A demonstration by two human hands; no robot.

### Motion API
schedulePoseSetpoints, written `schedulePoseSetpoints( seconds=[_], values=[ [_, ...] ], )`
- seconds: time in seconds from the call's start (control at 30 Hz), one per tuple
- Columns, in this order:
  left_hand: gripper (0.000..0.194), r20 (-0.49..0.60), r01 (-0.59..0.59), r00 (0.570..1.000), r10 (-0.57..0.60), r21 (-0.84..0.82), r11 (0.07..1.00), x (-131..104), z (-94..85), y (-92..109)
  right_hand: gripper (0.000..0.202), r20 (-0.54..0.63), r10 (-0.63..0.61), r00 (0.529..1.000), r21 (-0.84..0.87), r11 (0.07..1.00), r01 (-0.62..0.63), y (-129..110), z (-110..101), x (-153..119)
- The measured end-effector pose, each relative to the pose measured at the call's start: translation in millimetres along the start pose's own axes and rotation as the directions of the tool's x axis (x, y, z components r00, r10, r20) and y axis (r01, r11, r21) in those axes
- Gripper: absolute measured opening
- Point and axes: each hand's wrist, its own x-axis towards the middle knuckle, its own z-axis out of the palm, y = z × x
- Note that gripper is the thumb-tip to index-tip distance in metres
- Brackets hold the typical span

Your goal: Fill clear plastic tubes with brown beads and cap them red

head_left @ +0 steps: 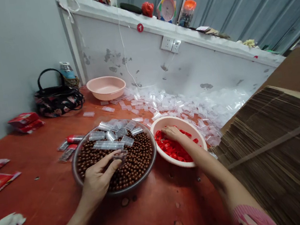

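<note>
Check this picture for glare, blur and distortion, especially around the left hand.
Head view: glare washes out much of the pile of clear plastic pieces; small highlights dot the brown balls; the stack of cardboard looks soft and stretched toward the edge; the clear piece in the left hand is hard to make out.

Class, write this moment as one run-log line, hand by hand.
left hand: pinching clear container above grey bowl of brown balls | right hand: inside pale basin, among red pieces | beyond: clear pieces

Two hands [99,178] [172,132]; one bowl [130,189]; two basins [107,87] [184,164]; one handbag [57,103]
</note>
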Motion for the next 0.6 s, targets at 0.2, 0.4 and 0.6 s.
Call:
schedulePoseSetpoints(
  seconds=[0.2,0.4,0.6],
  values=[
    [0.040,-0.031,-0.016,0.999,0.016,-0.008,1.000,0,0.3,-1,0.034,-0.158,-0.041,0.987,0.178,0.982,0.069,-9,1,-48],
    [0.037,-0.013,-0.049,0.999,0.049,0.023,0.999,0,-0.6,-2,0.028,-0.125,0.076,0.989,0.216,0.975,-0.047,-18,-3,-11],
    [0.037,0.001,-0.045,0.999,0.045,0.018,0.999,1,-0.2,-3,0.025,-0.097,0.060,0.994,0.240,0.970,-0.035,-23,-3,5]
  ],
)
